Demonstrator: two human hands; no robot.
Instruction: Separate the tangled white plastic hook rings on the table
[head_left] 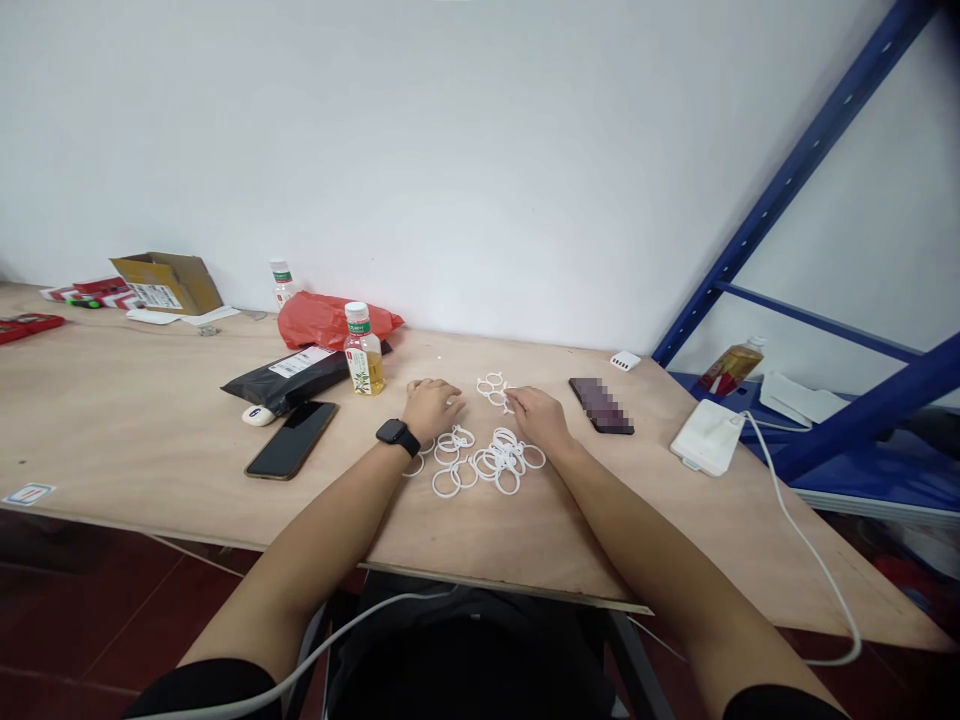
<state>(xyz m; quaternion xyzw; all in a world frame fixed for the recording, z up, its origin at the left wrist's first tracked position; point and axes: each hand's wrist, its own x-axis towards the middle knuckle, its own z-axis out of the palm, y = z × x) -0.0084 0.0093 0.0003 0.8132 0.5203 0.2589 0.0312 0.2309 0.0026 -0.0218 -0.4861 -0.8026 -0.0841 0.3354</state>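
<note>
White plastic rings with small tabs, like curtain rings, lie on the wooden table in front of me. A larger loose pile (504,462) overlaps nearest my body, and more rings (448,452) lie left of it, partly under my left wrist. Farther back is a small group of rings (493,381). My right hand (538,415) has its thumb and fingers pinched together on a ring at the right edge of that group. My left hand (432,408) rests palm down on the table, fingers loosely apart, with no ring visible in it.
Left of my hands are a drink bottle (364,352), a black parcel (300,372), a red bag (315,318) and a phone (291,440). To the right lie another phone (601,405) and a white power bank (706,437) with a cable. A blue rack (795,165) stands beyond.
</note>
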